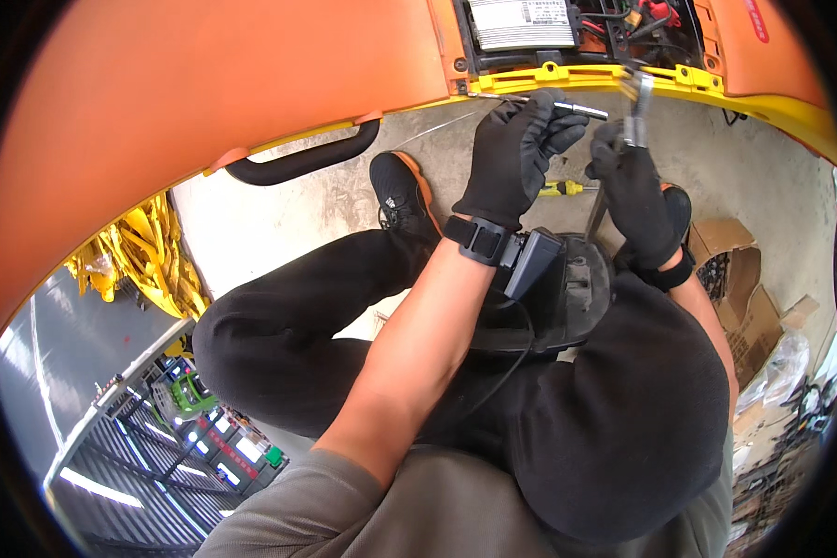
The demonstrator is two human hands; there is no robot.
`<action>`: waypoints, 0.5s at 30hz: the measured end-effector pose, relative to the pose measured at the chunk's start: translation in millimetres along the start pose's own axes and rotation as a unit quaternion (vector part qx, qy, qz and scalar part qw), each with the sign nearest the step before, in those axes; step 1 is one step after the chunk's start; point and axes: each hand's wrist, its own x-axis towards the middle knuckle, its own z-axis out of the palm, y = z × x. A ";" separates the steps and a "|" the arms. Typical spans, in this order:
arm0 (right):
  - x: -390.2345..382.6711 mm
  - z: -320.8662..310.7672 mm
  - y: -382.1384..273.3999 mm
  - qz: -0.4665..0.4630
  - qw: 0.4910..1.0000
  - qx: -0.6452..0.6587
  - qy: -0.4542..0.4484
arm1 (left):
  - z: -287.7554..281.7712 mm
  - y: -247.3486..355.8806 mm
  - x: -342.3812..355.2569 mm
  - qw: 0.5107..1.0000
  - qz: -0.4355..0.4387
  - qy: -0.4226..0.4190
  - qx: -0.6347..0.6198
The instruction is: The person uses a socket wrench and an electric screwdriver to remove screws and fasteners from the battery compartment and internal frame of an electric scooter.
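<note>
My left hand (516, 153), in a black glove, is closed around a thin metal rod (581, 111) with a thicker, shiny right end. Its dark left end reaches the yellow frame edge (614, 76) of the orange body panel; whether they touch I cannot tell. Just to the right, my gloved right hand (634, 195) grips a silver metal tool (638, 116). Motion smears its upper part, so its exact kind is unclear. A gap separates this tool from the rod. Beyond both hands, a silver box (523, 23) and wiring (623, 20) sit in an open bay.
A yellow-handled screwdriver (560, 188) lies on the floor behind my hands. Orange bodywork (232, 84) with a black grab handle (307, 160) curves across the front. At right stands an opened cardboard box (749, 321); yellow parts (149, 251) are piled at left.
</note>
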 end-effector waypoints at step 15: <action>2.8 -4.9 -27.2 -0.029 0.996 0.078 0.042 | 2.1 1.5 -2.1 1.000 -0.013 -0.014 -0.007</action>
